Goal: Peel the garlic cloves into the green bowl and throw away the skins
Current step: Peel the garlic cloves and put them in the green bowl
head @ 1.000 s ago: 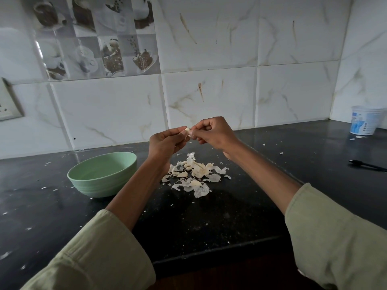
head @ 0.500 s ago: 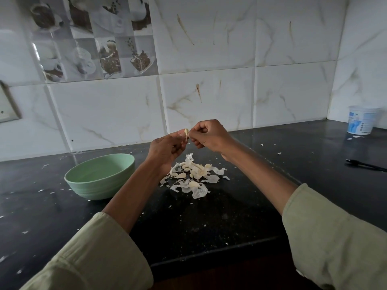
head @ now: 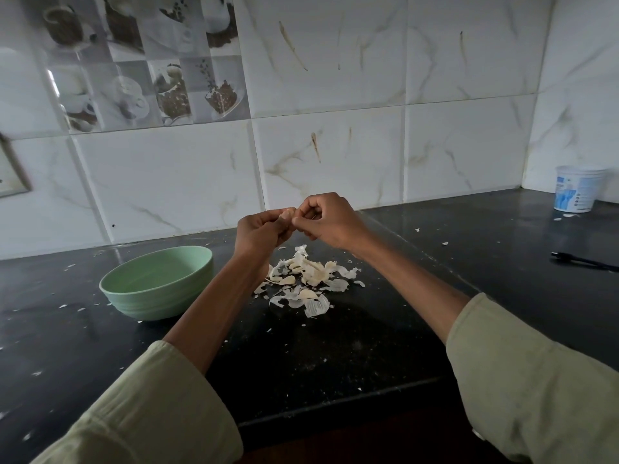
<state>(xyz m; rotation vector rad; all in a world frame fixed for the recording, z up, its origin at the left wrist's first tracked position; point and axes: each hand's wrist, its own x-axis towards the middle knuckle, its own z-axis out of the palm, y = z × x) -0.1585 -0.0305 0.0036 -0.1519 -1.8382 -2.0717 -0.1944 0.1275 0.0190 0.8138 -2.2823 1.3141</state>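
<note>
So that skins fall onto the pale papery heap (head: 303,281), the left hand (head: 259,231) pinches a small pale garlic clove (head: 285,214) above it while the right hand (head: 326,221) picks at its skin.

Glossy marble-look wall tiles (head: 335,155), polished blk stone counter (head: 335,356), papery skins (head: 315,308)

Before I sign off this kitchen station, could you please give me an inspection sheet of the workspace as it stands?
Surface: black countertop, speckled with small white skin flecks.
Job's things: green bowl upright at left, inside looks empty; garlic clove held above the counter; pile of skins and cloves beneath the hands.
Clutter: white plastic cup at far right corner; black pen-like object lying at right.
Hands: left hand and right hand both pinch the clove.
Cables: nothing seen.
Surroundings: marble-pattern wall tiles; coffee-print tiles at upper left.
</note>
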